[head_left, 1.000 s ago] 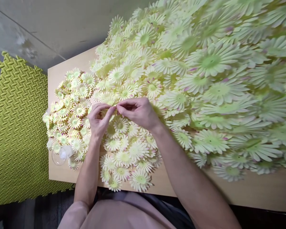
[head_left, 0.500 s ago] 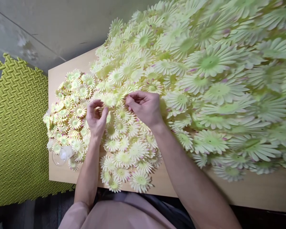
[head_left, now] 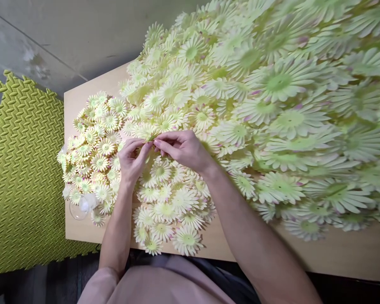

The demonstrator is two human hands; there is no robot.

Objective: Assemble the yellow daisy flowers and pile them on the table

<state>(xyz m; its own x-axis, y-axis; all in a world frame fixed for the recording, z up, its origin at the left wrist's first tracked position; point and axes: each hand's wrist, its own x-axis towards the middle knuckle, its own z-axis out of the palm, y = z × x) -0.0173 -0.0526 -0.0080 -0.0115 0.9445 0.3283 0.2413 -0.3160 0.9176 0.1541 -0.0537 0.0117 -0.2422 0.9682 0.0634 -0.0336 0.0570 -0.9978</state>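
Note:
My left hand (head_left: pixel 132 159) and my right hand (head_left: pixel 186 151) meet fingertip to fingertip over the middle of the table. Both pinch a pale yellow-green artificial flower head (head_left: pixel 150 137), which is partly hidden by the fingers. Loose flower heads of the same kind (head_left: pixel 161 171), cream with green centres and pinkish petal tips, lie just below the hands. Left of my left hand is a denser pile of smaller-looking flower heads (head_left: pixel 99 162).
A large heap of flower heads (head_left: pixel 278 82) covers the table's right and far side. A small clear round dish (head_left: pixel 79 210) stands near the left front corner of the wooden table (head_left: pixel 82 230). A yellow-green foam mat (head_left: pixel 25 177) stands along the left, beside a grey wall (head_left: pixel 91 38).
My right hand has moved left and slightly down, and my left fingers have closed. The hands, apart before, now touch at the flower head.

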